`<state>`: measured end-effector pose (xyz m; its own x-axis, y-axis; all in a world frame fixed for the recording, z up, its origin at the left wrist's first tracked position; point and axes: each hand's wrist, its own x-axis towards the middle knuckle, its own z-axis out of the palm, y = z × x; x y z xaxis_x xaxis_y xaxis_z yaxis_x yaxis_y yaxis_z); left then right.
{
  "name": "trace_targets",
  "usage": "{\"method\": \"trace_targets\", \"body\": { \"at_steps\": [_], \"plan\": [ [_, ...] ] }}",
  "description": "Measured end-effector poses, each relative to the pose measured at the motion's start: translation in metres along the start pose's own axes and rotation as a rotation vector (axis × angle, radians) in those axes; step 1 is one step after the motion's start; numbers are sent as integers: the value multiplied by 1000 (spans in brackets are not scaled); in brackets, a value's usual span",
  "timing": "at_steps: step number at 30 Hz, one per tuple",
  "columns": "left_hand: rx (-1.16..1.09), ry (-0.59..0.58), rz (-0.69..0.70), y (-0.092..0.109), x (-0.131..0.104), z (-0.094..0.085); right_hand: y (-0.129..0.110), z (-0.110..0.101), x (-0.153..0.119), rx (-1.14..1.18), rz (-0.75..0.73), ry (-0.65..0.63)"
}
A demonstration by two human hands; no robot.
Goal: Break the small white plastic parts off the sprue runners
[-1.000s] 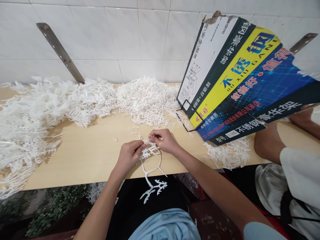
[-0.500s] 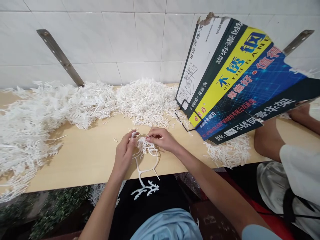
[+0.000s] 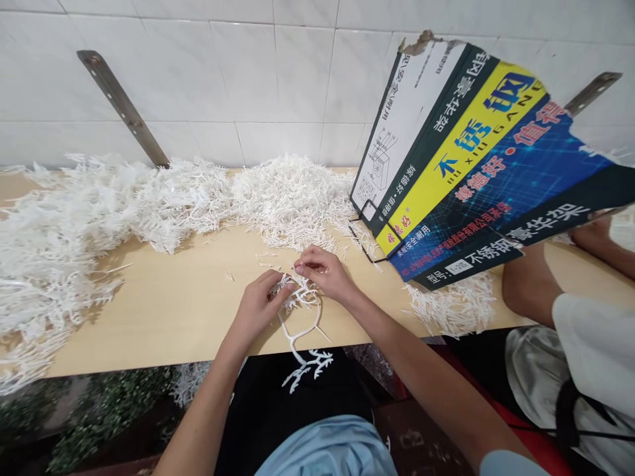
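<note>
A white branching plastic piece point(image 3: 297, 340), like an artificial twig with a looped stem, extends from my hands over the table's front edge above my lap. My left hand point(image 3: 260, 301) is closed on the tangled upper part of this piece from the left. On the other side, my right hand point(image 3: 327, 274) pinches at the top of the same tangle, thumb against forefinger. Whatever tiny part lies between the right fingertips is too small to make out clearly. Several small white bits point(image 3: 268, 258) lie on the table just beyond the hands.
A heap of small white sprigs point(image 3: 292, 192) lies along the wall, and a larger pile point(image 3: 44, 264) fills the left. A torn printed cardboard sheet point(image 3: 476, 158) leans upright at right, with more sprigs point(image 3: 456, 304) below it. Another person's arm point(image 3: 530, 284) rests beyond it.
Both hands and the branching piece have shifted slightly right in view. My left fingers have moved down onto the tangle, and more loose bits lie beyond the hands.
</note>
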<state>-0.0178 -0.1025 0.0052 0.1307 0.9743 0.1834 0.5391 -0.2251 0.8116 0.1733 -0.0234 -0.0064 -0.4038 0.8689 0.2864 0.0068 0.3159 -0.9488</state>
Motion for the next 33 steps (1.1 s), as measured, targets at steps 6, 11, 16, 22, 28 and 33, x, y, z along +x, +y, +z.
{"method": "trace_targets", "body": {
  "at_steps": [6,11,16,22,28,33],
  "plan": [
    [20,-88,-21,-7,6,4,-8,11,-3,-69,-35,-102],
    [-89,-61,-123,-10,3,4,-6,14,-2,-44,-11,-68],
    [-145,113,-151,-12,-3,3,-1,11,-2,-15,116,-89],
    [-129,165,-134,-17,-4,4,6,12,-2,-132,234,-173],
    [-161,179,-155,-13,-5,3,5,10,0,-107,242,-213],
    [-164,141,-42,-12,-2,1,4,5,0,-109,223,-275]
  ]
}}
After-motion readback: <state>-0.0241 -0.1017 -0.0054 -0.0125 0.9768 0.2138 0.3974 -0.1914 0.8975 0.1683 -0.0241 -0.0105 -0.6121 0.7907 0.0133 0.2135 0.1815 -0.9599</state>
